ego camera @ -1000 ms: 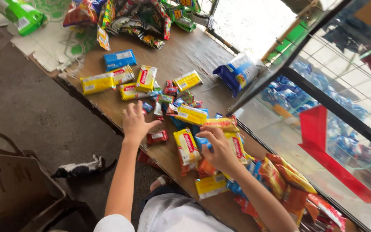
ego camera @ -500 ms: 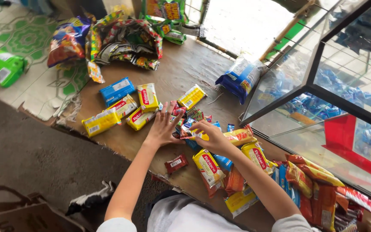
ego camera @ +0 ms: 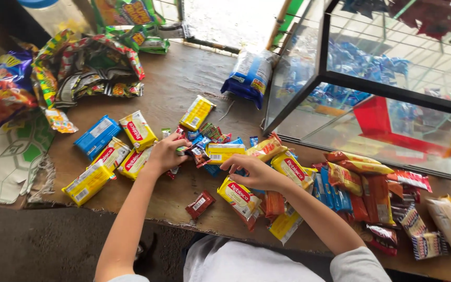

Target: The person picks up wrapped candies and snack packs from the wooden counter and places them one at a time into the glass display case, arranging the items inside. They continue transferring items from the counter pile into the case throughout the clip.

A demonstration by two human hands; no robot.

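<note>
My left hand (ego camera: pixel 164 152) rests at the left edge of a heap of small candy packets (ego camera: pixel 204 137) on a wooden table (ego camera: pixel 178 78), fingers curled over one small packet. Beside it, my right hand (ego camera: pixel 252 171) hovers with bent fingers touching a yellow biscuit pack (ego camera: pixel 223 152) in the heap. Another yellow pack (ego camera: pixel 240 197) lies under my right wrist. Left of my left hand lie more yellow packs (ego camera: pixel 138 130) and a blue pack (ego camera: pixel 97 136). A small brown packet (ego camera: pixel 200 204) lies alone near the front edge.
A glass display case (ego camera: pixel 335 78) with blue packets inside stands at the right. Orange and red snack packs (ego camera: pixel 366 190) are spread in front of it. A blue bag (ego camera: pixel 250 73) leans on the case. Chip bags (ego camera: pixel 90 68) are piled at the back left.
The view has shifted so the table sits lower left. Both hands have drawn together over the candy heap; my left hand moved left onto its edge, my right hand closer to the yellow pack.
</note>
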